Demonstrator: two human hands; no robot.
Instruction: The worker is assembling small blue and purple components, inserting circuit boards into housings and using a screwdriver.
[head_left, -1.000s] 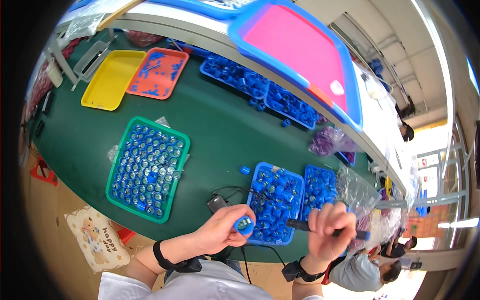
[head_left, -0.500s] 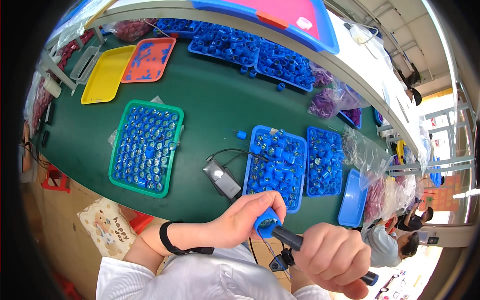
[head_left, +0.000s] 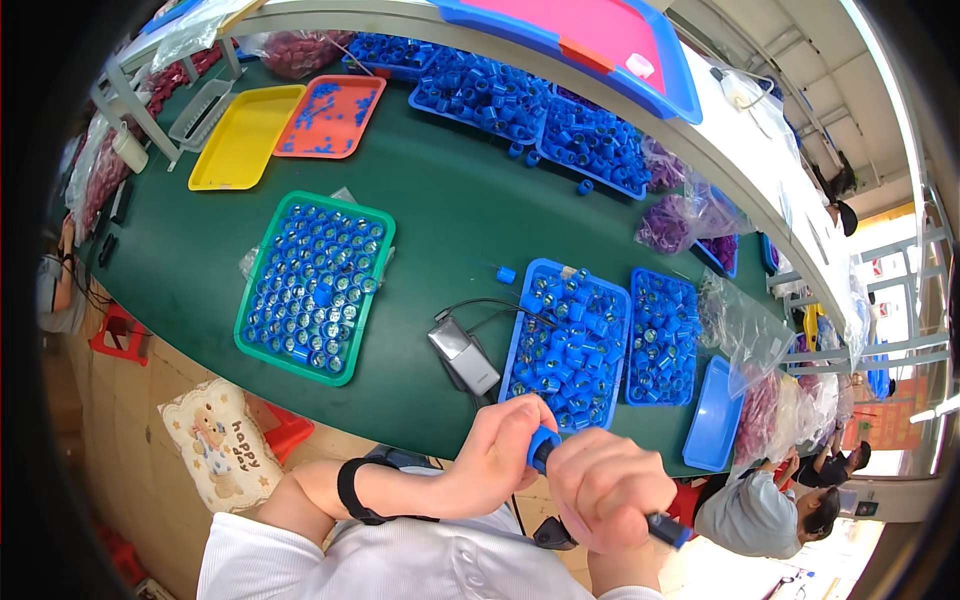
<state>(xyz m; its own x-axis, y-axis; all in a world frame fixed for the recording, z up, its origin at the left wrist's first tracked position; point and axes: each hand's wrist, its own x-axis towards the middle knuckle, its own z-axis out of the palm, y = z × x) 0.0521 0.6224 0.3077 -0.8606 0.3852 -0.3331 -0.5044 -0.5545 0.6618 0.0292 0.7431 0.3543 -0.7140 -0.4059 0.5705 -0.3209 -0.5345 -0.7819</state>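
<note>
In front of my body, my left hand (head_left: pixel 500 447) is closed round a short blue cylindrical cap (head_left: pixel 542 442). My right hand (head_left: pixel 612 492) grips a black rod-shaped tool (head_left: pixel 668 531) with a blue end, which sticks out past the fist. The tool's other end meets the cap's open mouth; its tip is hidden. Just beyond my hands stands a blue tray (head_left: pixel 512 372) heaped with similar blue caps. Left of that tray lies a grey box-shaped device (head_left: pixel 465 358) with a black cable.
A green-rimmed tray (head_left: pixel 386 243) holds rows of blue caps on the green table (head_left: pixel 440 210). Yellow (head_left: pixel 240 140) and orange (head_left: pixel 331 141) trays lie far left. A blue tray (head_left: pixel 712 415) sits at right. A white shelf (head_left: pixel 790 165) overhangs the back.
My right hand has moved left, closer to the cap, and the tool now shows less between hand and cap. The cap has tilted. The view has shifted slightly.
</note>
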